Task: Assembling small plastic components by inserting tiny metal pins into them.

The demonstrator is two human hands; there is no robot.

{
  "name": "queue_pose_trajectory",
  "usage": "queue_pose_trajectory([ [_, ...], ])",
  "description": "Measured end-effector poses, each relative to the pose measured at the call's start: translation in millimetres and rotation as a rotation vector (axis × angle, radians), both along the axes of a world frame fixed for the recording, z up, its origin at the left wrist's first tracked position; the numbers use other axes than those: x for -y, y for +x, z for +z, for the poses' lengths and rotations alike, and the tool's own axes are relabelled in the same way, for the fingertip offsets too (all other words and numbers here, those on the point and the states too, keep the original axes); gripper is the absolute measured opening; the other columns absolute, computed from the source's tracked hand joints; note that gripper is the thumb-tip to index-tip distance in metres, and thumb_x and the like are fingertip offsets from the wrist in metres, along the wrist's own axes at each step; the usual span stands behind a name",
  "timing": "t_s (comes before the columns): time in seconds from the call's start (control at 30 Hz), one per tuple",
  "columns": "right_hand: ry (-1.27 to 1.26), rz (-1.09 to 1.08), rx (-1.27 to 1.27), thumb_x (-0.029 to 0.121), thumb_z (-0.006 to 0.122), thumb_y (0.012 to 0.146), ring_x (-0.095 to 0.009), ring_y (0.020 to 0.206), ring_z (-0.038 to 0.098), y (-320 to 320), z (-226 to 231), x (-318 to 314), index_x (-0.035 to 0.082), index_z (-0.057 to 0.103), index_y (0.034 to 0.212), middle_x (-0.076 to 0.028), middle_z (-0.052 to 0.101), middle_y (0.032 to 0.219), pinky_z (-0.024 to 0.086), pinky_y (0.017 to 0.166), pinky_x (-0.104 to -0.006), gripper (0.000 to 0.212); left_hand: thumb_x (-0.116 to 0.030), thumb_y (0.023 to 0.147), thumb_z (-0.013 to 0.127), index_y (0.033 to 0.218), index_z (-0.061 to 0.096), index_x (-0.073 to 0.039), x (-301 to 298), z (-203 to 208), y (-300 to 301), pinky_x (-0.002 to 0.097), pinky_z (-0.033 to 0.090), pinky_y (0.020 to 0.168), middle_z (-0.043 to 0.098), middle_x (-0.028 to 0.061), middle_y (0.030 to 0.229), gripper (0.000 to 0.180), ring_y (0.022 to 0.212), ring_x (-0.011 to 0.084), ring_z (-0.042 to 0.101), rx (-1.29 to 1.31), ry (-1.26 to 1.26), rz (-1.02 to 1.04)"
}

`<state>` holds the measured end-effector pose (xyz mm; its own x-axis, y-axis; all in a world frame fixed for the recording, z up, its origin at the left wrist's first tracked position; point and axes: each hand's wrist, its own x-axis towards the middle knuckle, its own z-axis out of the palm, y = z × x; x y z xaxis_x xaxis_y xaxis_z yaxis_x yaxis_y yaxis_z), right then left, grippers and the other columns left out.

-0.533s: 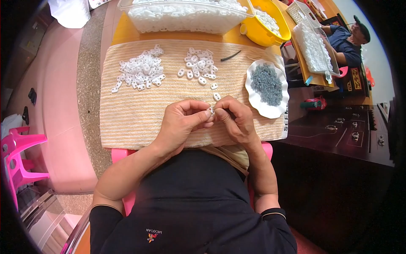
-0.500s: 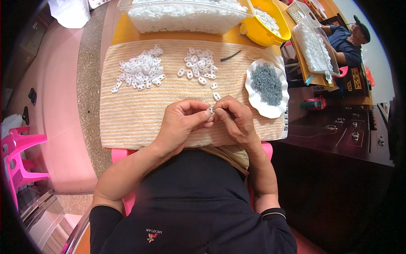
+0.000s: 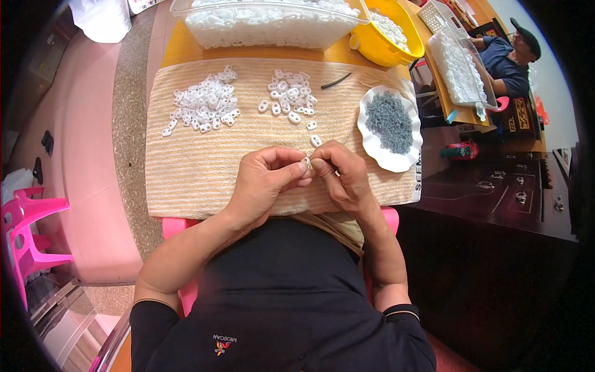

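Observation:
Between thumb and fingers, my left hand (image 3: 265, 178) pinches a small white plastic piece with holes (image 3: 307, 160). My right hand (image 3: 347, 177) is closed in a pinch right against that piece; whatever sits between its fingertips is hidden. Just beyond my fingers lie an oval white two-hole piece (image 3: 316, 141) and a smaller white piece (image 3: 311, 126). Farther off is a heap of rounded two-hole white pieces (image 3: 291, 93), with a larger heap of flat white pieces (image 3: 204, 102) to its left. On the right, a wavy-rimmed white plate (image 3: 401, 165) holds many small grey-blue pieces (image 3: 389, 123).
A striped cloth (image 3: 192, 180) covers the table. A dark thin strip (image 3: 336, 81) lies on it. At the back stand a clear bin (image 3: 266, 38) of white pieces and a yellow basin (image 3: 387, 57). Another person (image 3: 505, 59) sits at far right by a second bin. Pink stools (image 3: 37, 214) stand left.
Both hands stay in nearly the same place. The white piece appears slightly turned between my fingertips, and my right fingertips have shifted a little.

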<state>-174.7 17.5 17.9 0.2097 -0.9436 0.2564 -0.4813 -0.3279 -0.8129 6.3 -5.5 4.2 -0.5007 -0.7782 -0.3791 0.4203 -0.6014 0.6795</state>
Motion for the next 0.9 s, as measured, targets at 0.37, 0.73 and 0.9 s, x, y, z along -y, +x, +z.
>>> queue_pose_trajectory([
  [0.37, 0.098, -0.099, 0.033, 0.003, 0.059, 0.090, -0.025, 0.066, 0.059, 11.0, 6.3, -8.2, -0.002, 0.057, 0.085, -0.015, 0.058, 0.074, 0.046, 0.060, -0.0326, 0.007, -0.004, 0.086, 0.067, 0.098, 0.065, 0.005, -7.6, -4.4, -2.8, 0.0247, 0.054, 0.071, 0.068, 0.0090, 0.084, 0.015, 0.076, 0.0126, 0.065, 0.051, -0.162, 0.045],
  [0.73, 0.441, -0.110, 0.477, 0.009, 0.055, 0.096, -0.009, 0.072, 0.060, 12.6, 13.4, -11.1, -0.004, 0.060, 0.092, -0.003, 0.063, 0.079, 0.050, 0.065, -0.0223, 0.015, -0.006, 0.088, 0.067, 0.097, 0.066, 0.006, -8.5, 8.1, -2.8, 0.0218, 0.053, 0.070, 0.068, 0.0074, 0.084, 0.015, 0.076, 0.0094, 0.064, 0.105, -0.248, 0.078],
  [0.9, 0.377, -0.088, 0.395, 0.007, 0.055, 0.096, -0.008, 0.077, 0.060, 5.0, 7.8, -11.0, -0.005, 0.061, 0.097, -0.004, 0.063, 0.082, 0.050, 0.069, -0.0210, 0.013, -0.003, 0.086, 0.067, 0.100, 0.065, 0.005, -4.7, 0.9, -1.4, 0.0247, 0.055, 0.072, 0.069, 0.0091, 0.087, 0.016, 0.077, 0.0126, 0.066, 0.073, -0.221, 0.051],
])
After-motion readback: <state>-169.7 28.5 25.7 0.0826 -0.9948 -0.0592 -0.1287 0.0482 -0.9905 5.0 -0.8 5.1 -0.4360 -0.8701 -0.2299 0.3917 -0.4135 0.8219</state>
